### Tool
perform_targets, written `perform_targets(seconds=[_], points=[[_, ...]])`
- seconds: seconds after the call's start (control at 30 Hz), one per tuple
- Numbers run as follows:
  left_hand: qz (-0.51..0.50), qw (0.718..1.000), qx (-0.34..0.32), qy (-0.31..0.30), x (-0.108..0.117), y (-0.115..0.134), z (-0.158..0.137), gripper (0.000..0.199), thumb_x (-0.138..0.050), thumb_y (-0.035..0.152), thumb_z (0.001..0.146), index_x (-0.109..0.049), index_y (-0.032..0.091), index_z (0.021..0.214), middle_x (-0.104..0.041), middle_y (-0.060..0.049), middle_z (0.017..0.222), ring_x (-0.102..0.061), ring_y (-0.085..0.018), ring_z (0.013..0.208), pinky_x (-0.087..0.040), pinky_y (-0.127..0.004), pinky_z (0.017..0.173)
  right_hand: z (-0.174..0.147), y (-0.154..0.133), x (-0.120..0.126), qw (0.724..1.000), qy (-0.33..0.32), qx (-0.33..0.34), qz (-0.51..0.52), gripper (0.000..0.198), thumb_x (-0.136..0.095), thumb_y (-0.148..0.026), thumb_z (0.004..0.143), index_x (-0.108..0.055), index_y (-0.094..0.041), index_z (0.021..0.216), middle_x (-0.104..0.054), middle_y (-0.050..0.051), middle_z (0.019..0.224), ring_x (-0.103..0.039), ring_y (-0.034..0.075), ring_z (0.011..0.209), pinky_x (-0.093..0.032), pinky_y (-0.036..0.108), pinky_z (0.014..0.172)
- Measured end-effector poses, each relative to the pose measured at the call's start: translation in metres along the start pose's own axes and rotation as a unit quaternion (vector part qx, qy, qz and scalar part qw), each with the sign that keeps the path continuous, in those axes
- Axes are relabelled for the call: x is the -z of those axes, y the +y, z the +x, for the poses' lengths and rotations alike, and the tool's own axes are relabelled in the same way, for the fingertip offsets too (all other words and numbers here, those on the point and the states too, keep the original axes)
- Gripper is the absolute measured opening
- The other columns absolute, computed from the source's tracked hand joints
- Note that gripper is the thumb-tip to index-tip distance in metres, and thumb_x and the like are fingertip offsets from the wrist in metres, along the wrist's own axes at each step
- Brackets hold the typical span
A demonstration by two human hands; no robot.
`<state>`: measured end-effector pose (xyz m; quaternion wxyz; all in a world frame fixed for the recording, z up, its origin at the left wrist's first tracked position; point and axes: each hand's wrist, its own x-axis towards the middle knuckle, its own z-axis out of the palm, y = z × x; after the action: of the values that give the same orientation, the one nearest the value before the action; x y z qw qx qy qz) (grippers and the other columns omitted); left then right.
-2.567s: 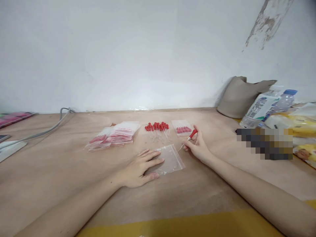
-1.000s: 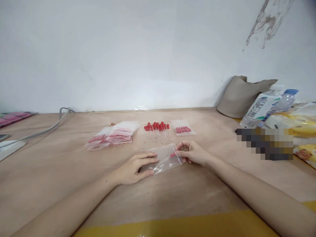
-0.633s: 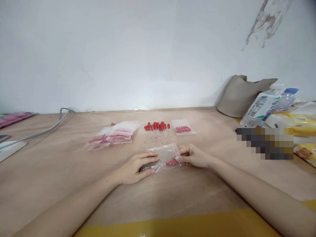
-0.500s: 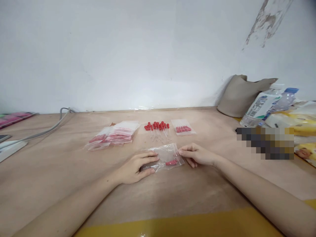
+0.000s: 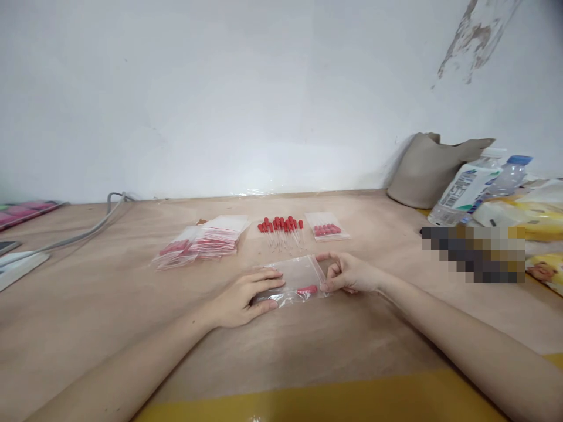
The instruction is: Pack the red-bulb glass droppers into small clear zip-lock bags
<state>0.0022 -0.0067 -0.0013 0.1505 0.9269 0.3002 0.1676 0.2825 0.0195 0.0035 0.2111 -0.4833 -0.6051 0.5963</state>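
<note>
Clear plastic zip-lock bag [image 5: 297,272] lies flat on the brown worktop [image 5: 272,363] between both hands, long axis roughly left to right, zip edge by the right hand [image 5: 347,274]. That hand's thumb and index finger touch this edge, spread apart; whether they grip is unclear. The left hand [image 5: 246,298] rests open on the opposite end. The glossy, crinkled film encloses one red-bulbed dropper [image 5: 307,290] along its near side.

1. Red-bulbed droppers [image 5: 278,223] and a filled zip bag [image 5: 328,229] stand nearly side by side, blocking the way straight ahead.
2. A narrow gap parts the droppers from stacked bags [image 5: 222,234] at left.
3. Bare tabletop [image 5: 382,246] offers passage right of the filled bag, until a bottle [image 5: 457,196] bars the way.
4. Open room lies between the forearms [image 5: 444,328].
</note>
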Motion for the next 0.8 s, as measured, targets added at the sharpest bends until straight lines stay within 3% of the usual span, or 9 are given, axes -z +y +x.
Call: perform_targets(seconds=[0.1,0.17,0.23,0.3,0.4,0.6,0.7,0.8], points=[[0.006,1.000,0.000,-0.007,0.000,0.000,0.000,0.041,-0.048,0.033,0.089,-0.045,0.025,0.129,-0.043,-0.005,0.135,-0.041,-0.021,0.123,-0.032,-0.040,0.104,0.008,-0.001,0.006,0.998,0.044,0.031,-0.027,0.058,-0.076,-0.031,0.054,-0.051,-0.015,0.104,-0.049,-0.009,0.051,-0.033,0.003,0.036,-0.023,0.018,0.035],[0.012,1.000,-0.005,-0.011,-0.001,-0.001,0.000,0.041,-0.047,0.033,0.090,-0.044,0.025,0.130,-0.043,-0.005,0.135,-0.038,-0.021,0.125,-0.031,-0.042,0.104,0.019,-0.005,0.013,0.981,0.143,0.085,-0.099,0.033,-0.071,-0.032,0.061,-0.058,-0.014,0.086,-0.052,-0.005,0.054,-0.041,0.005,0.043,-0.030,0.019,0.041],[0.020,1.000,-0.010,-0.015,0.000,-0.002,0.000,0.039,-0.044,0.031,0.091,-0.043,0.025,0.130,-0.041,-0.005,0.137,-0.034,-0.022,0.128,-0.029,-0.043,0.105,0.036,-0.012,0.018,0.938,0.253,0.119,-0.206,0.018,-0.065,-0.028,0.066,-0.060,-0.014,0.076,-0.059,0.000,0.063,-0.050,0.009,0.054,-0.037,0.020,0.050],[0.026,0.999,-0.013,-0.012,0.000,-0.002,-0.001,0.037,-0.041,0.029,0.093,-0.045,0.025,0.129,-0.039,-0.005,0.138,-0.029,-0.022,0.130,-0.027,-0.044,0.106,0.057,-0.023,0.021,0.891,0.317,0.114,-0.304,0.011,-0.059,-0.024,0.070,-0.062,-0.015,0.076,-0.064,0.004,0.073,-0.057,0.012,0.066,-0.041,0.022,0.059],[0.024,0.999,-0.018,0.021,0.000,0.000,-0.003,0.034,-0.041,0.026,0.092,-0.049,0.024,0.125,-0.043,-0.006,0.135,-0.034,-0.023,0.127,-0.030,-0.043,0.104,0.092,-0.039,0.019,0.867,0.331,0.075,-0.365,0.014,-0.056,-0.021,0.072,-0.064,-0.015,0.081,-0.066,0.009,0.088,-0.060,0.019,0.083,-0.043,0.025,0.067],[-0.018,0.997,-0.054,0.060,0.000,0.006,-0.004,0.028,-0.050,0.023,0.086,-0.059,0.017,0.112,-0.058,-0.010,0.111,-0.053,-0.021,0.104,-0.043,-0.036,0.091,0.140,-0.057,0.005,0.882,0.292,0.030,-0.370,0.017,-0.062,-0.013,0.064,-0.066,-0.013,0.080,-0.067,0.015,0.080,-0.063,0.027,0.081,-0.045,0.028,0.066],[-0.025,0.997,-0.046,0.055,-0.001,0.006,-0.004,0.028,-0.050,0.022,0.086,-0.059,0.018,0.113,-0.058,-0.010,0.112,-0.054,-0.020,0.103,-0.043,-0.035,0.091,0.137,-0.063,0.008,0.890,0.294,0.038,-0.348,0.031,-0.062,-0.011,0.065,-0.062,-0.010,0.096,-0.066,0.013,0.075,-0.063,0.024,0.075,-0.045,0.027,0.063],[-0.028,0.998,-0.034,0.046,-0.002,0.004,-0.005,0.030,-0.047,0.022,0.088,-0.057,0.019,0.116,-0.056,-0.008,0.117,-0.053,-0.020,0.106,-0.042,-0.035,0.093,0.112,-0.058,0.017,0.891,0.319,0.067,-0.316,0.046,-0.050,-0.016,0.077,-0.042,-0.008,0.122,-0.064,0.011,0.080,-0.061,0.018,0.069,-0.046,0.024,0.060]])
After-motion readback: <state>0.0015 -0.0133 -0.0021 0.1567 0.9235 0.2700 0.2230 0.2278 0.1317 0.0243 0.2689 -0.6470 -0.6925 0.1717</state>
